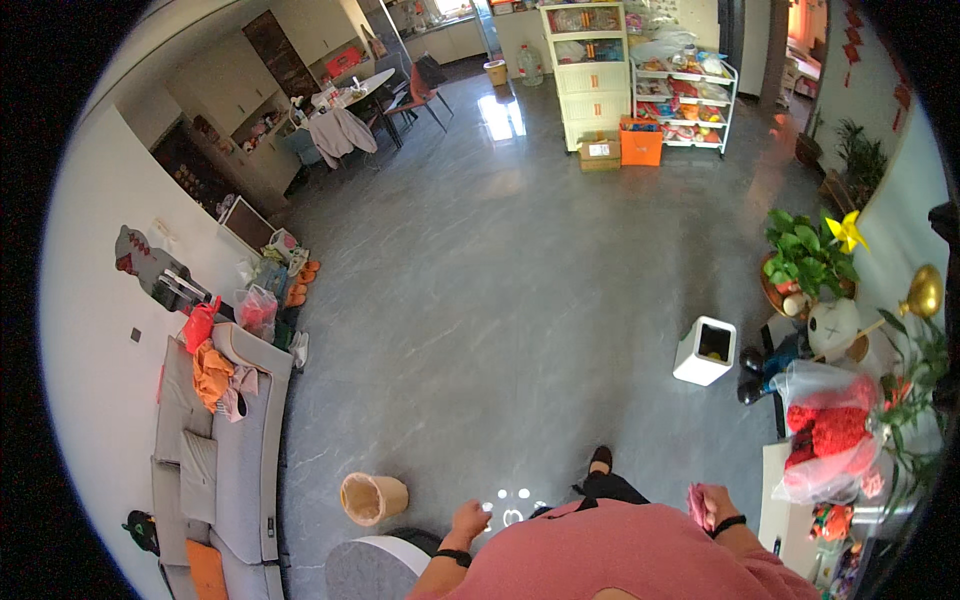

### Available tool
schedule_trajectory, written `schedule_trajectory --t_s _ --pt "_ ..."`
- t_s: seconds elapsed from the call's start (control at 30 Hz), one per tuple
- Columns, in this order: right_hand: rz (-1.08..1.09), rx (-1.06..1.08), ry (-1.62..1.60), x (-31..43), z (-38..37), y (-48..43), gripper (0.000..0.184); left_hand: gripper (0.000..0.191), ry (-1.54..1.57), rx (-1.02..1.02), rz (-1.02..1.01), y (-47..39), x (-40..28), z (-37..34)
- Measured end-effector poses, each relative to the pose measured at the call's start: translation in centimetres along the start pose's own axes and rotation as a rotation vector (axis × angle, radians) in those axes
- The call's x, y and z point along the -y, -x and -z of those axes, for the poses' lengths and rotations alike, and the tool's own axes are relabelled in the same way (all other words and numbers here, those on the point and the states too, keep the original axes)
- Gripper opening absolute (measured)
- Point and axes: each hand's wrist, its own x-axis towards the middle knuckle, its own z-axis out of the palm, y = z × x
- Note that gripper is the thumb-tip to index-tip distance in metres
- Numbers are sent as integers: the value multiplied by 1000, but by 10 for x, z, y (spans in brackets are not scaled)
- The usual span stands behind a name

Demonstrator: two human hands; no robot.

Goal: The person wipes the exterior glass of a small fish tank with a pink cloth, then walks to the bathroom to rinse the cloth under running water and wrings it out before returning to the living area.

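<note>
My right hand (721, 504) is closed around a bunched pink cloth (700, 504), held out at my side near the white cabinet on the right. My left hand (471, 519) hangs on the other side of my body with its fingers curled and nothing visible in them. Closest to it are the round grey-topped table (371, 574) and a tan waste bin (375, 498) with a liner. White spots of light (513, 517) lie on the floor beside that hand. One dark shoe (601, 459) shows ahead of me on the grey floor (480, 322).
A white square bin (703, 352) stands ahead on the right, near a figure's black shoes. A grey sofa (244, 465) lines the left wall. Leafy plants (806, 255) and a bagged red bundle (829, 431) edge the right. Shelves (592, 82), a trolley (684, 105) and dining table (352, 94) stand farther off.
</note>
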Motion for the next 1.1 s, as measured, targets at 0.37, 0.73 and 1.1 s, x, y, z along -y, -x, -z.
schedule_trajectory --t_s 0.37,0.73,1.1 --pt "284 299 37 302 -242 -38 9 25 149 -185 92 -87 -124 81" --pt "209 -110 -260 368 -143 -147 13 31 171 -70 -98 -395 -268 188" --pt "250 -106 -111 400 -131 -197 22 35 -162 26 -592 -569 -601 219"
